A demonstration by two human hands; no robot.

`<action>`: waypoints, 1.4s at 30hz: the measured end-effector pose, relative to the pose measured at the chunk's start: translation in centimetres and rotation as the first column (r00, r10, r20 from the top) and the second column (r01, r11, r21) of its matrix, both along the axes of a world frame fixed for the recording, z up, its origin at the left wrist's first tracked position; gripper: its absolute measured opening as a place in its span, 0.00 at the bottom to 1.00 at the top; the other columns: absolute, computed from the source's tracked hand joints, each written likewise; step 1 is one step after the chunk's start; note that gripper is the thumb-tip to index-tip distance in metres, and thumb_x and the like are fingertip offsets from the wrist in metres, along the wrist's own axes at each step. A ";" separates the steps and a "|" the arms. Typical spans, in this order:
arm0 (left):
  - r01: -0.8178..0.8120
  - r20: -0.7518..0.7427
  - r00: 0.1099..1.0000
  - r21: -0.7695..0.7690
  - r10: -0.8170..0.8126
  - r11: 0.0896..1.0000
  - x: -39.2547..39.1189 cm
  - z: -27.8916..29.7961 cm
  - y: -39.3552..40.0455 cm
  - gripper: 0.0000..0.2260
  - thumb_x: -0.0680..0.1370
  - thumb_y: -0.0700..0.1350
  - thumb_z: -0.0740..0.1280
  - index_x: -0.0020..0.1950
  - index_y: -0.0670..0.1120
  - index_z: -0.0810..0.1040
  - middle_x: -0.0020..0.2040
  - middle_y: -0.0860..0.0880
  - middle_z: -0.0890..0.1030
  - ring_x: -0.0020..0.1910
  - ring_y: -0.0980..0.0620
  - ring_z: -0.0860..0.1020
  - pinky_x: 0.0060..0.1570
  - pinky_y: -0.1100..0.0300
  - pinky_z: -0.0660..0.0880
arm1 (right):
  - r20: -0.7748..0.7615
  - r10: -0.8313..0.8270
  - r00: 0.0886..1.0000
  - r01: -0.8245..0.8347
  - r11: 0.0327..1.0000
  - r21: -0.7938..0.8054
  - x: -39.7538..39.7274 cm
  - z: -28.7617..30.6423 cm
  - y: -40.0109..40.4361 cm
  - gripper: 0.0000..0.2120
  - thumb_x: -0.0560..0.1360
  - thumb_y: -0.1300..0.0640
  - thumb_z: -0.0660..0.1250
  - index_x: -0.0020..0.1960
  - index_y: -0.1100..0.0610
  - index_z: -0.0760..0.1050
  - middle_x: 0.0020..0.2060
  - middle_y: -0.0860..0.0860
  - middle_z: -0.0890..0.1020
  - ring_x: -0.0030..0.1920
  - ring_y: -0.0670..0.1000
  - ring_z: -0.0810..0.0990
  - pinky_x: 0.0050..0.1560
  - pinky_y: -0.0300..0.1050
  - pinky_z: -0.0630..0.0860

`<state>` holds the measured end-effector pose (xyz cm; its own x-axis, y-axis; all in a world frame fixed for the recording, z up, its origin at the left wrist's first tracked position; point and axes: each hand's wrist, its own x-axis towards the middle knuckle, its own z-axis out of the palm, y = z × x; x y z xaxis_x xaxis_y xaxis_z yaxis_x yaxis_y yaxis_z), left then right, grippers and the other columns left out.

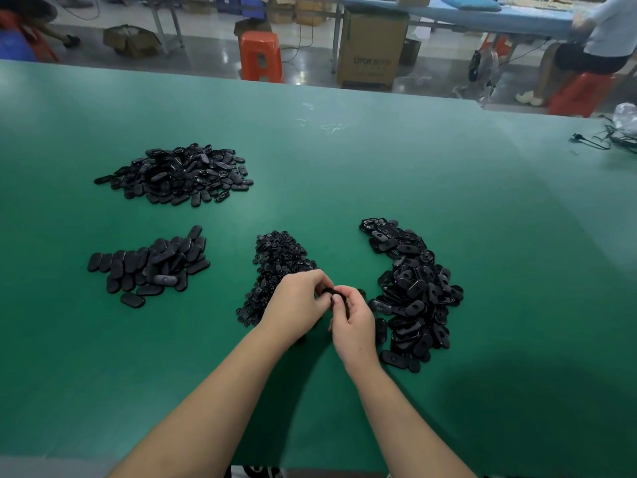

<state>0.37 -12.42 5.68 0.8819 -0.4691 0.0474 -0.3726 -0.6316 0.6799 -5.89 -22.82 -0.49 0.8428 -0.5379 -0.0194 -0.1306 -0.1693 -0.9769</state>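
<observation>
Small-parts heap (pixel 275 270) left, shell pile (pixel 413 288) right, bare green mat (pixel 327 188) beyond, passable between

The table (pixel 344 160) is plain green. The held part (pixel 329 290) and all four piles (pixel 413 288) are black (glossy in spots). Behind, the stools (pixel 261 55) are orange-red, the box (pixel 370 50) brown, the far table (pixel 482 17) blue.
</observation>
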 end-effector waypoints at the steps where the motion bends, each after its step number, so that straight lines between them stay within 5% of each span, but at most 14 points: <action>1: -0.011 -0.004 1.000 0.000 0.011 1.000 0.0 0.0 -0.1 0.07 0.75 0.42 0.69 0.51 0.49 0.84 0.43 0.54 0.83 0.43 0.56 0.79 0.47 0.60 0.77 | -0.006 0.000 1.000 0.000 1.000 -0.010 0.0 0.1 0.0 0.11 0.82 0.59 0.62 0.50 0.43 0.75 0.45 0.50 0.84 0.41 0.52 0.78 0.48 0.61 0.79; 14: -0.082 -0.070 0.994 0.032 0.084 0.996 0.1 0.3 -0.3 0.03 0.73 0.42 0.72 0.43 0.49 0.80 0.36 0.55 0.80 0.34 0.60 0.75 0.32 0.69 0.69 | -0.026 0.005 1.000 -0.007 0.997 -0.077 -0.4 0.8 0.3 0.06 0.82 0.62 0.62 0.54 0.56 0.77 0.45 0.51 0.83 0.42 0.53 0.78 0.49 0.59 0.78; 25: -0.040 -0.073 0.996 0.014 0.041 0.999 0.4 0.3 0.1 0.02 0.75 0.42 0.72 0.46 0.49 0.82 0.40 0.54 0.83 0.40 0.56 0.80 0.42 0.61 0.77 | -0.038 0.005 0.999 -0.008 0.995 -0.098 -0.3 0.7 0.3 0.07 0.83 0.61 0.61 0.57 0.56 0.76 0.47 0.54 0.82 0.43 0.53 0.78 0.50 0.58 0.78; 34: -0.068 -0.080 0.994 0.033 0.071 0.997 0.2 0.5 0.1 0.02 0.73 0.42 0.72 0.44 0.48 0.82 0.37 0.54 0.82 0.33 0.57 0.78 0.34 0.66 0.73 | -0.029 0.017 0.999 -0.021 0.988 -0.151 -0.3 0.6 0.4 0.09 0.82 0.63 0.61 0.58 0.57 0.78 0.50 0.50 0.83 0.52 0.51 0.81 0.56 0.51 0.77; 42: -0.034 -0.084 0.996 0.048 0.038 0.998 0.5 0.7 0.3 0.02 0.77 0.43 0.71 0.47 0.48 0.83 0.40 0.52 0.83 0.32 0.59 0.76 0.37 0.62 0.75 | -0.022 0.013 1.000 -0.015 0.992 -0.127 -0.3 0.6 0.2 0.08 0.82 0.62 0.62 0.58 0.55 0.78 0.51 0.49 0.83 0.52 0.50 0.80 0.56 0.50 0.77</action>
<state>0.88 -12.14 6.40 0.8982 -0.4368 -0.0498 -0.2909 -0.6755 0.6776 -6.20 -22.60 0.09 0.8503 -0.5253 0.0303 -0.1477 -0.2936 -0.9444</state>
